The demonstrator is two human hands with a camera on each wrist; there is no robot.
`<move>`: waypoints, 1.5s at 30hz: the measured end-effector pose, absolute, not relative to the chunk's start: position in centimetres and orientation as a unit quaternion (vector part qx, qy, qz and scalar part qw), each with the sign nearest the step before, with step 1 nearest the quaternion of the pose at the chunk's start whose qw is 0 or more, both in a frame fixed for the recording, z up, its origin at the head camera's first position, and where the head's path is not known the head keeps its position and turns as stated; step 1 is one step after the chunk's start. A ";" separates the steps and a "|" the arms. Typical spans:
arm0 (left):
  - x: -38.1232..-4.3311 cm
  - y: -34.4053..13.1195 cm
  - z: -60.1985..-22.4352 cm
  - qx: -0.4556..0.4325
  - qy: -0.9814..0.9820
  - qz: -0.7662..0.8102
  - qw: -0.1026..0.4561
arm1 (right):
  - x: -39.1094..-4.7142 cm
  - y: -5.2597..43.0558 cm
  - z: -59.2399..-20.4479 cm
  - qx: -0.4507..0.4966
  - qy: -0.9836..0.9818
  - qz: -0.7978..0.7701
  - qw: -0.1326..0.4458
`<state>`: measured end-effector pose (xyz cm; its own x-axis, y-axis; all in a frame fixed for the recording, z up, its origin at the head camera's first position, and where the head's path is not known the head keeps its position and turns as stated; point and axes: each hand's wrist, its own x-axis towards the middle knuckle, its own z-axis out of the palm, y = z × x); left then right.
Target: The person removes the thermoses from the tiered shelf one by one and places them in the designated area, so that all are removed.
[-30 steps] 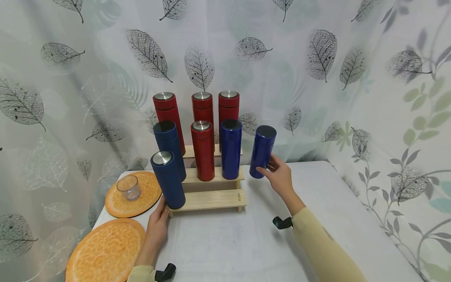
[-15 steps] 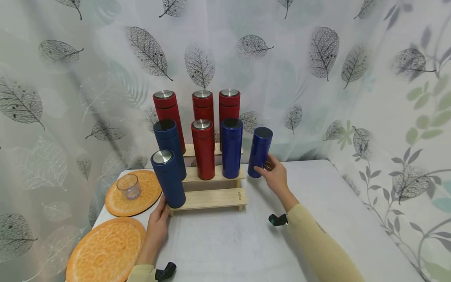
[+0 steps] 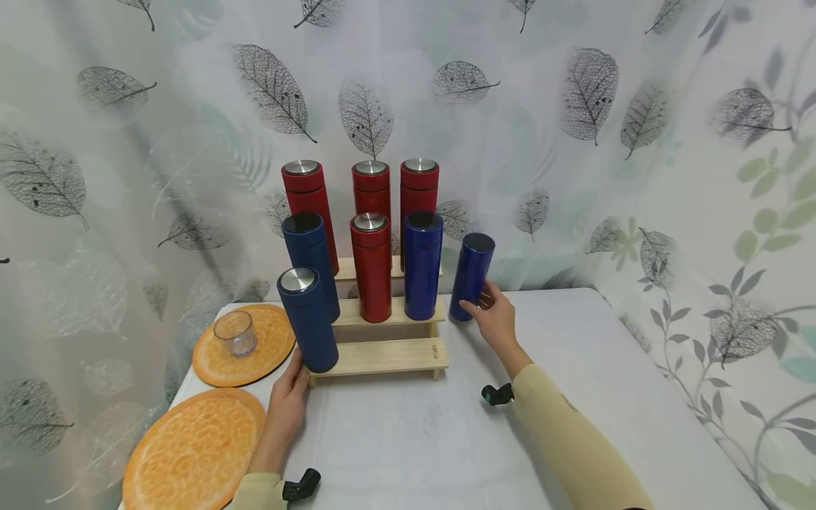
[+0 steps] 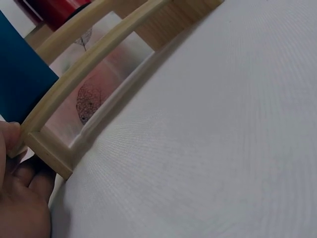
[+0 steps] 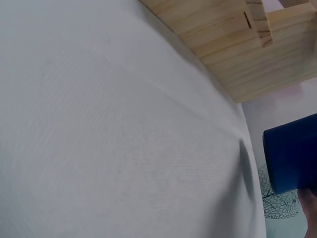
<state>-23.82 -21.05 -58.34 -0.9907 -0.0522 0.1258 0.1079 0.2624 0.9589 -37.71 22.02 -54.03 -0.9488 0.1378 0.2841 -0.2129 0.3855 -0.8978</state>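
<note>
My right hand (image 3: 496, 317) grips a glossy blue thermos (image 3: 472, 276) low on its body, thumb in front. The thermos leans slightly, just right of a three-step wooden rack (image 3: 389, 358); in the right wrist view its base (image 5: 287, 153) hangs above the tablecloth. With thumb and fingers, my left hand (image 3: 287, 407) holds the left end of the rack's lowest step, seen closely at the rack corner (image 4: 49, 148) in the left wrist view. Beside it a matte blue thermos (image 3: 308, 322) with a steel lid stands on that step.
The middle step bears a dark blue thermos (image 3: 311, 262), a red thermos (image 3: 371, 269) and a glossy blue one (image 3: 423, 265). Three red thermoses (image 3: 304, 188) stand on the top step. Left lie two round orange mats (image 3: 197, 446), one under a clear cup (image 3: 237, 333). A leaf-print curtain (image 3: 542, 142) hangs behind.
My right hand has brought the glossy blue thermos a little left and lower, closer to the rack. My left hand keeps its place at the rack's corner. The head view has shifted slightly.
</note>
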 end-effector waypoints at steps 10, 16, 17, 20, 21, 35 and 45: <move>-23.8 -20.8 -58.1 -0.010 -0.791 -0.610 0.054 | -37.8 22.5 -55.3 0.017 -0.820 0.550 0.160; -23.6 -20.6 -58.2 -0.008 -0.786 -0.615 0.063 | -37.6 22.4 -55.9 0.010 -0.824 0.545 0.152; -23.5 -20.6 -58.2 -0.008 -0.785 -0.616 0.062 | -37.6 22.4 -56.0 0.009 -0.825 0.544 0.151; -23.6 -20.6 -58.2 -0.008 -0.783 -0.619 0.060 | -37.8 22.4 -56.3 0.010 -0.826 0.542 0.153; -23.7 -20.7 -58.3 -0.008 -0.784 -0.618 0.061 | -37.9 22.4 -56.3 0.011 -0.826 0.543 0.153; -23.9 -20.9 -58.6 -0.003 -0.786 -0.616 0.054 | -37.8 22.3 -56.2 0.009 -0.842 0.523 0.132; -23.8 -20.9 -58.2 -0.011 -0.788 -0.611 0.074 | -35.1 21.7 -54.1 -0.003 -0.817 0.528 0.233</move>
